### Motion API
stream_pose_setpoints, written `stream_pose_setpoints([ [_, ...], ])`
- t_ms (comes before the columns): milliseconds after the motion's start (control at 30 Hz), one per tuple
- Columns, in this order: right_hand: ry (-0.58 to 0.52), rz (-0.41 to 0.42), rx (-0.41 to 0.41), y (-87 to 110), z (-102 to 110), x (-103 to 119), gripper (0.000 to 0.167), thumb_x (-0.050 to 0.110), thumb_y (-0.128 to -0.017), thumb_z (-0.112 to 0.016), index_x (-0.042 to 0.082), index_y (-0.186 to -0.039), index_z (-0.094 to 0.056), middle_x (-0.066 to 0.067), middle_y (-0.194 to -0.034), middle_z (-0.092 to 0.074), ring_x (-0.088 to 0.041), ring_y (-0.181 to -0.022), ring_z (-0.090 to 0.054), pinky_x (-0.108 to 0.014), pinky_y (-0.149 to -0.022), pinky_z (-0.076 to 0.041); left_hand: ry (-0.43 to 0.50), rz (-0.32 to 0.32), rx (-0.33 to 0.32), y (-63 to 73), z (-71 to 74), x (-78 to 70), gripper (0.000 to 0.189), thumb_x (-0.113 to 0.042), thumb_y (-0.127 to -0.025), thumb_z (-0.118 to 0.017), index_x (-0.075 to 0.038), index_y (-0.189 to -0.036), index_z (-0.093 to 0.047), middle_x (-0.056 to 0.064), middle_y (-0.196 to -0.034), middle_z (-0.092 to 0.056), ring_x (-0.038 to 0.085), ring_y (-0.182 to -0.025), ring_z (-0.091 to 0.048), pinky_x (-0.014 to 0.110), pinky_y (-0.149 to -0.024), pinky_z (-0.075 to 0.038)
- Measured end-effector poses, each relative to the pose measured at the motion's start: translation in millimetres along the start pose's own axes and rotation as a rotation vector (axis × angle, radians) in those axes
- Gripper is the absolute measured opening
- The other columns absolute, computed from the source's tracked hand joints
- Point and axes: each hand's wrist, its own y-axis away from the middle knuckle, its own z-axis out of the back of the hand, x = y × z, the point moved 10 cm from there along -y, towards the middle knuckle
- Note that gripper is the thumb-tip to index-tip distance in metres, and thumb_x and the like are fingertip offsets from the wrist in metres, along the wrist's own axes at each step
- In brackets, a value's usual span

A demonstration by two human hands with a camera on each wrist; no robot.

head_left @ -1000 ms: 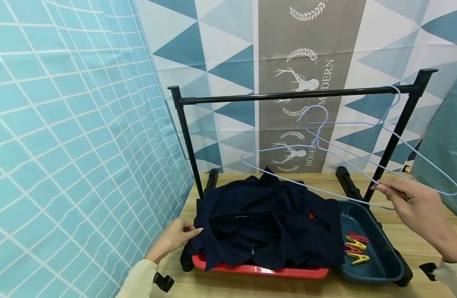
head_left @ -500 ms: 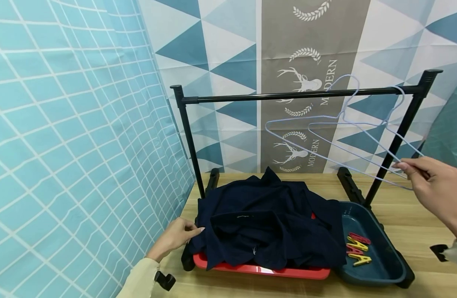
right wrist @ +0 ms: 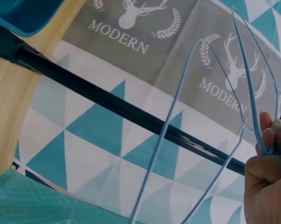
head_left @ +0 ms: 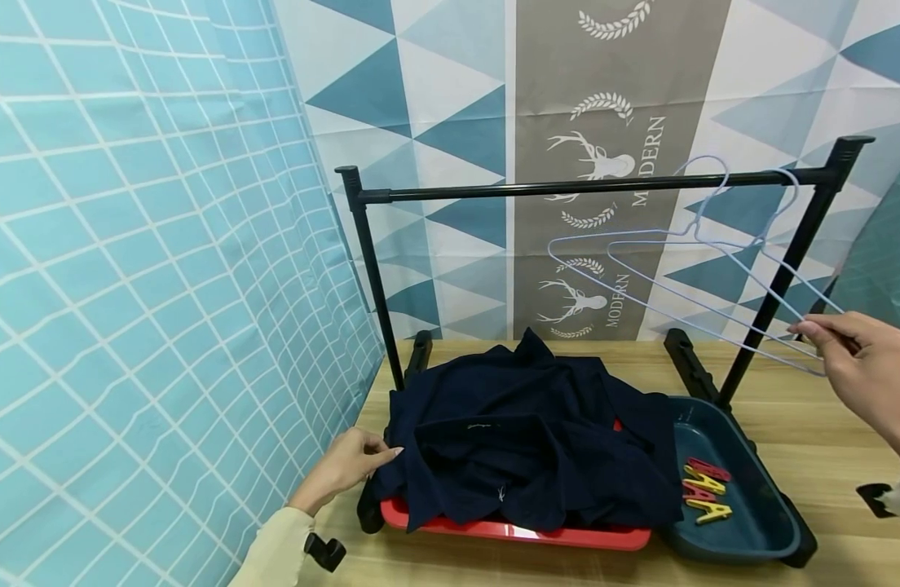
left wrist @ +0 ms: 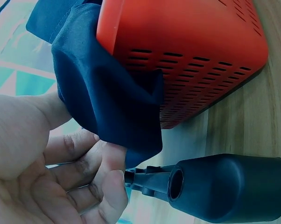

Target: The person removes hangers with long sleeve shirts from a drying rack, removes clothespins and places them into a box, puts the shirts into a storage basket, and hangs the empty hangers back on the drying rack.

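Note:
My right hand [head_left: 864, 359] pinches the lower right corner of a pale blue wire hanger [head_left: 619, 234]. The hook of this hanger loops over the black bar [head_left: 523, 191] of a clothes rack; I cannot tell whether it bears on the bar. Beside it, another pale blue hanger [head_left: 776, 216] hangs at the bar's right end. A navy collared shirt [head_left: 509, 465] lies heaped over a red basket [head_left: 509, 531]. At the shirt's left edge, my left hand [head_left: 345, 466] pinches the cloth, which droops over the basket's side in the left wrist view.
Right of the basket stands a dark blue tray [head_left: 743, 534] holding several red and yellow clothespins [head_left: 707, 489]. The rack's posts [head_left: 377, 293] rise at both sides, with black feet [head_left: 688, 363] on the wooden table [head_left: 846, 456]. Patterned sheets [head_left: 450, 163] enclose the back and left.
My right hand has risen and moved right with the hanger, bringing its hook up to and over the bar, then sliding right. The left hand and shirt have stayed put.

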Motion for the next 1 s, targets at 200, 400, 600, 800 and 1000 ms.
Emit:
stream_pose_setpoints([
  [200, 0.017, -0.003, 0.025, 4.8, -5.6, -5.9, 0.026, 0.005, -0.108, -0.053, -0.016, -0.112, -0.068, -0.025, -0.087, -0.058, 0.0, -0.059, -0.033, -0.021, -0.051, -0.025, 0.022, 0.005, 0.003, 1.5, -0.4, 0.7, 0.033, -0.04, -0.098, -0.071, -0.017, -0.074, -0.075, -0.004, -0.057, -0.053, 0.012, -0.052, -0.047, 0.028, -0.049, -0.037],
  [400, 0.018, -0.053, 0.065, 10.6, -12.2, -13.4, 0.028, 0.009, -0.109, -0.052, -0.014, -0.114, -0.068, -0.021, -0.085, -0.058, -0.006, -0.059, -0.035, -0.025, -0.051, -0.026, 0.043, 0.009, 0.008, 2.3, -1.1, 1.6, 0.032, -0.04, -0.098, -0.071, -0.017, -0.076, -0.075, -0.003, -0.058, -0.054, 0.013, -0.052, -0.047, 0.028, -0.049, -0.037],
  [600, 0.017, -0.161, 0.121, 20.1, -20.0, -27.1, 0.04, 0.025, -0.11, -0.052, -0.011, -0.116, -0.069, -0.025, -0.103, -0.058, -0.016, -0.072, -0.041, -0.026, -0.054, -0.03, 0.08, 0.018, 0.007, 1.7, -1.7, 4.9, 0.03, -0.04, -0.098, -0.071, -0.015, -0.081, -0.076, -0.001, -0.063, -0.057, 0.015, -0.053, -0.05, 0.029, -0.05, -0.04],
  [800, 0.004, -0.157, 0.208, 37.2, -40.7, -34.6, 0.044, 0.031, -0.106, -0.06, -0.01, -0.121, -0.066, -0.028, -0.106, -0.062, -0.026, -0.071, -0.05, -0.028, -0.052, -0.035, 0.123, 0.077, -0.029, 0.7, 1.4, 14.4, 0.03, -0.036, -0.094, -0.077, -0.006, -0.098, -0.071, 0.004, -0.082, -0.064, 0.018, -0.063, -0.057, 0.031, -0.056, -0.048],
  [1000, -0.094, -0.171, 0.605, 77.9, -103.0, -33.8, 0.054, 0.042, -0.107, -0.056, -0.007, -0.128, -0.064, -0.021, -0.101, -0.069, -0.031, -0.085, -0.065, -0.035, -0.06, -0.049, 0.163, 0.162, -0.013, -2.5, -2.3, 24.5, 0.058, -0.042, -0.095, -0.074, 0.003, -0.13, -0.064, 0.009, -0.105, -0.068, 0.016, -0.065, -0.054, 0.033, -0.056, -0.046],
])
